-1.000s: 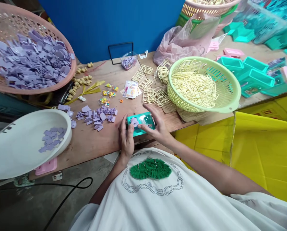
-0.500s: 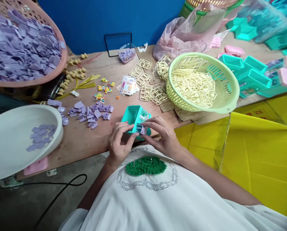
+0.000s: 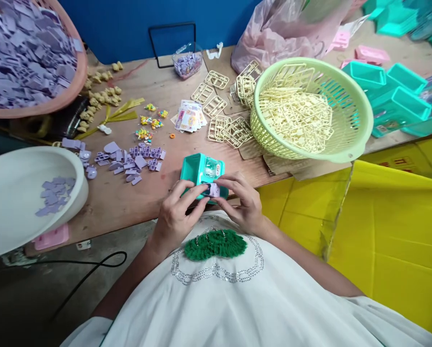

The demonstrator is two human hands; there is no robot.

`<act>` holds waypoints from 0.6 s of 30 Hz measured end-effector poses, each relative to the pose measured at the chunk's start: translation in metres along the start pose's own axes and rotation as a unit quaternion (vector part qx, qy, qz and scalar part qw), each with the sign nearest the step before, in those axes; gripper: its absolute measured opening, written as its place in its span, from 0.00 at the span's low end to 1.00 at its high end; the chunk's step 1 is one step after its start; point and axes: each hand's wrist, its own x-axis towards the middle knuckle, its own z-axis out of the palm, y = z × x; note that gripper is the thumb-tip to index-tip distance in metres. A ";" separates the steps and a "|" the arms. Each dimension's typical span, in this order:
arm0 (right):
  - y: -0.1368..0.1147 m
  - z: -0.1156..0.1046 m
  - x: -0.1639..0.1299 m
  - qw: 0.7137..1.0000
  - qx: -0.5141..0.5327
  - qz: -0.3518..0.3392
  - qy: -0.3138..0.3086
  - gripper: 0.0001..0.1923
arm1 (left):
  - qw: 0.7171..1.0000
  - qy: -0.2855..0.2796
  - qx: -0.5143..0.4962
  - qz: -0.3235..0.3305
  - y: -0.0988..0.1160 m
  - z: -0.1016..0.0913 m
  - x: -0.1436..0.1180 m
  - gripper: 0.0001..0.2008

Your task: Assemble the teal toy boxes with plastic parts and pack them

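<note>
At the table's front edge rests a teal plastic box (image 3: pixel 191 168) with an open compartment and a clear bubble (image 3: pixel 211 167) on its right part. In front of it, my left hand (image 3: pixel 178 207) and my right hand (image 3: pixel 244 201) pinch a small light-purple plastic piece (image 3: pixel 214 190) from either side. A dark part shows at its left end, under my left fingertips. My fingers cover some of the piece and the box's near side, so I cannot tell whether the piece touches the box.
Purple parts (image 3: pixel 129 161) lie left of the box, near a white bowl (image 3: pixel 66 159) and a pink basket (image 3: pixel 79 72). Behind are printed cards (image 3: pixel 190 117) and cream frames (image 3: pixel 216 107). A green basket (image 3: pixel 362 115) of cream parts, teal boxes (image 3: pixel 400 108) and yellow sheeting (image 3: pixel 393 212) are right.
The view has shifted, moving the table things in the picture. My hands have drawn the purple piece slightly towards me, off the box's front face, and its dark part is now more covered.
</note>
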 end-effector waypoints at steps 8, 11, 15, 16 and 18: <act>0.006 0.006 0.018 0.994 0.032 -0.085 -0.060 0.21 | 0.984 -0.075 -0.115 -0.110 -0.010 -0.035 0.019 0.07; 0.010 0.008 0.027 0.989 0.051 -0.123 -0.071 0.23 | 0.981 -0.082 -0.120 -0.124 -0.013 -0.042 0.025 0.06; 0.014 0.009 0.033 0.987 0.063 -0.127 -0.081 0.22 | 0.980 -0.035 -0.135 -0.143 -0.013 -0.036 0.021 0.06; 0.014 0.010 0.033 0.987 0.064 -0.121 -0.086 0.21 | 0.978 -0.019 -0.144 -0.148 -0.013 -0.033 0.018 0.06; 0.014 0.011 0.032 0.988 0.076 -0.104 -0.088 0.20 | 0.974 0.002 -0.160 -0.158 -0.014 -0.029 0.014 0.05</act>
